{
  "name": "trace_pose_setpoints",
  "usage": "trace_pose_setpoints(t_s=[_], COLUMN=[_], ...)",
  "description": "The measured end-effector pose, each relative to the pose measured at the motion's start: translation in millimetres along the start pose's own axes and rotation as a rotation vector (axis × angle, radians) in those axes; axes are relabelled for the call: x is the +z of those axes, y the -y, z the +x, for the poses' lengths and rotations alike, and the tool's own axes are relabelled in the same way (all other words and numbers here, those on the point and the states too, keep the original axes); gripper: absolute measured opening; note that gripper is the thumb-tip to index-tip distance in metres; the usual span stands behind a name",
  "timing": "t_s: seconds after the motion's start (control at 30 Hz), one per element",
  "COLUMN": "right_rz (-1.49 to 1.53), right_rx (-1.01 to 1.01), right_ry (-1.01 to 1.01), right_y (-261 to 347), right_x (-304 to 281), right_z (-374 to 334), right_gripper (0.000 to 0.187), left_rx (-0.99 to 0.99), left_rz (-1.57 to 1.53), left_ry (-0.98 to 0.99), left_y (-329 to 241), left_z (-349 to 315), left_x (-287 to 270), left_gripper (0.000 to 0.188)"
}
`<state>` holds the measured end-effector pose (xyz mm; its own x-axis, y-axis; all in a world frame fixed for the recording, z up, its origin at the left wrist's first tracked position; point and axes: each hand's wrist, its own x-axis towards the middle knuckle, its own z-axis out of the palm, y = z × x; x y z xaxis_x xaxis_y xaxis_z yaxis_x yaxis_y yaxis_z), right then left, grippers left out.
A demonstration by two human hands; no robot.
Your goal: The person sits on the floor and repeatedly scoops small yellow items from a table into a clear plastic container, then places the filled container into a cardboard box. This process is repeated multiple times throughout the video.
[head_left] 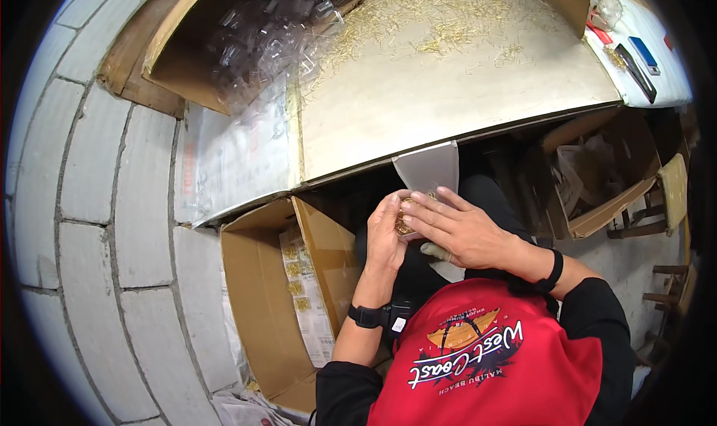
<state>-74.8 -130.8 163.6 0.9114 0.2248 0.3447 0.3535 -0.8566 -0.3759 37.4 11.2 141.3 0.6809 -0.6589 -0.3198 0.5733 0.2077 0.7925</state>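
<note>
In front of my lap, my left hand [385, 235] is wrapped round the side of a small clear plastic box [408, 235]. Gold-coloured wire pins [403, 223] fill it; their exact shape is too small to tell. My right hand [467, 232] lies across the top with its fingers stretched out, hiding much of the box. One fingertip of that hand appears covered in a pale wrap [435, 252]. Just beyond my hands, a whitish translucent chute [429, 166] hangs at the table's front edge.
Loose gold pins [441, 34] are scattered over the table [388, 120]. Clear plastic boxes [269, 34] spill from a carton [183, 60] at the back left. An open carton [261, 306] with filled packs stands below left, another carton [597, 221] right. A black stapler-like tool [635, 73] lies far right.
</note>
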Motion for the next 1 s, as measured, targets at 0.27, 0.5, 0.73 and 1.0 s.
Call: trace_pose_setpoints(t_s=[0.27, 0.5, 0.73, 1.0], right_rz=[0.360, 0.331, 0.461, 0.051], right_rx=[0.169, 0.239, 0.226, -0.314], right_ry=[-0.406, -0.276, -0.196, 0.023], right_y=[-18.9, -12.3, 7.7, 62.1], right_x=[-27.4, -10.2, -3.3, 9.5], right_z=[3.8, 0.7, 26.5, 116.7], right_gripper=[0.043, 0.032, 0.037, 0.044], left_rx=[0.010, 0.117, 0.229, 0.191], left_rz=[0.082, -0.128, -0.042, -0.086], left_ry=[-0.024, 0.202, 0.067, -0.023], left_y=[-39.8, -92.8, -127.6, -117.9], left_z=[-8.9, -37.6, -73.5, -98.9], left_x=[-6.2, -42.4, -100.4, -110.9], left_gripper=[0.038, 0.043, 0.043, 0.036])
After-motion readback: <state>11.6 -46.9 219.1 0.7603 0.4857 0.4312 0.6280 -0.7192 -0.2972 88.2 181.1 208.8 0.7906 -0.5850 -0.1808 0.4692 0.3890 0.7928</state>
